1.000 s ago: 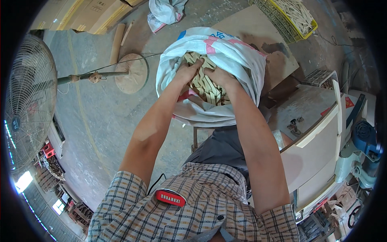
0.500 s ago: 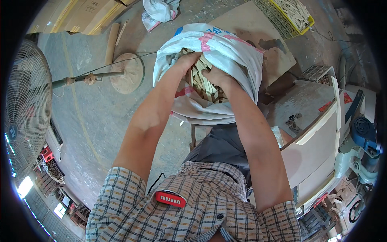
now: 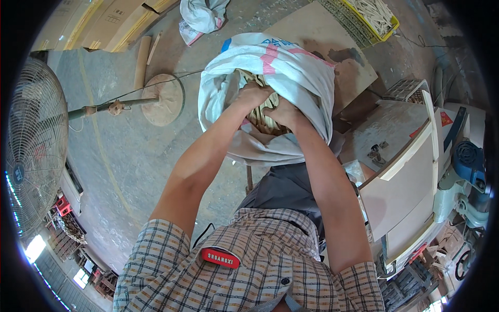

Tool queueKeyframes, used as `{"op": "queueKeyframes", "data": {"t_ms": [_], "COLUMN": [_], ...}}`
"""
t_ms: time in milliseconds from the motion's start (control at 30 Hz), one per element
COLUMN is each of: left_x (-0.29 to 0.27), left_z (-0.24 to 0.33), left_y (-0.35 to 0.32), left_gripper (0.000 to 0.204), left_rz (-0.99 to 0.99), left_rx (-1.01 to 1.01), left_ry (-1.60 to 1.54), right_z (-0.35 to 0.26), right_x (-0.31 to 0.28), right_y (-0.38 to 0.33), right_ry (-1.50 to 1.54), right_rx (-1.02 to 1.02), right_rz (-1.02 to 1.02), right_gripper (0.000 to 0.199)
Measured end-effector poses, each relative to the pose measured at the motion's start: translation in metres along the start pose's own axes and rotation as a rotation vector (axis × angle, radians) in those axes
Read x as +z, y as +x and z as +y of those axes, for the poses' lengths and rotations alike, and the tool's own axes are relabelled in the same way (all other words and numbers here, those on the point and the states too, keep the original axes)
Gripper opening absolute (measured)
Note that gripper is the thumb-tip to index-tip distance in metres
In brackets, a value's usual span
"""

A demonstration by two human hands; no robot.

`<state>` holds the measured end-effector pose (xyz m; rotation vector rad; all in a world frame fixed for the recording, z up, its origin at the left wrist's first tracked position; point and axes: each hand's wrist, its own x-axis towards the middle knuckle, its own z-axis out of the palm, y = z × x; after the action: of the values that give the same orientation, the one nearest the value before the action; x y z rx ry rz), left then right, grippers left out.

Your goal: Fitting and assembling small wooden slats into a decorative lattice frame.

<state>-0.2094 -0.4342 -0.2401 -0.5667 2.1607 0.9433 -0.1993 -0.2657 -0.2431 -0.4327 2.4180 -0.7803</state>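
A white woven sack (image 3: pixel 299 67) with pink stripes and a rolled-down rim stands open in front of me. Inside it lie many small pale wooden sticks (image 3: pixel 262 123). My left hand (image 3: pixel 254 95) reaches over the left side of the rim, its fingers curled down around some sticks. Close to it, on the right, my right hand (image 3: pixel 284 114) rests in the sack against the sticks. Its thumb shows, while the other fingers are hidden under the hand and the sack's fold.
A large fan (image 3: pixel 36 140) with a round base (image 3: pixel 162 100) stands to the left. Cardboard boxes (image 3: pixel 112 23) are at the far left. A yellow crate (image 3: pixel 387 32) of sticks sits far right, beside a board (image 3: pixel 317 31). A machine table (image 3: pixel 384 130) is close on the right.
My left hand has shifted right and nearer over the sticks, coming closer to my right hand. The sack's left rim has opened wider. My right hand has barely moved.
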Motion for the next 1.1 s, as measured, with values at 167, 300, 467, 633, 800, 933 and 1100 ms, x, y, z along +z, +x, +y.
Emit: {"op": "queueKeyframes", "data": {"t_ms": [167, 300, 467, 633, 800, 933, 1100], "left_x": [0.000, -0.012, -0.007, 0.011, 0.027, 0.018, 0.015], "left_z": [-0.017, -0.021, -0.016, -0.033, -0.032, -0.027, -0.025], "left_y": [0.025, 0.032, 0.032, 0.037, 0.040, 0.040, 0.028], "left_gripper": [0.085, 0.078, 0.069, 0.077, 0.076, 0.069, 0.092], "left_rz": [0.074, -0.017, -0.059, -0.209, 0.007, -0.016, -0.034], "left_rx": [0.012, 0.186, -0.052, -0.021, -0.013, -0.104, -0.159], "left_ry": [0.102, 0.007, -0.467, -0.769, -0.644, -0.891, -0.791], "right_z": [-0.002, -0.006, -0.004, 0.006, 0.008, 0.006, 0.002], "right_x": [0.001, 0.000, 0.003, -0.002, -0.017, -0.026, -0.012], "right_y": [0.005, 0.008, 0.008, 0.000, -0.002, 0.008, 0.012], "right_ry": [-0.058, -0.102, -0.040, 0.100, 0.119, 0.635, 0.600], "right_rx": [0.073, 0.092, 0.099, 0.029, -0.068, 0.167, 0.029], "right_rz": [-0.040, -0.066, -0.081, -0.105, 0.051, -0.070, -0.013], "right_gripper": [0.108, 0.104, 0.101, 0.105, 0.097, 0.088, 0.074]}}
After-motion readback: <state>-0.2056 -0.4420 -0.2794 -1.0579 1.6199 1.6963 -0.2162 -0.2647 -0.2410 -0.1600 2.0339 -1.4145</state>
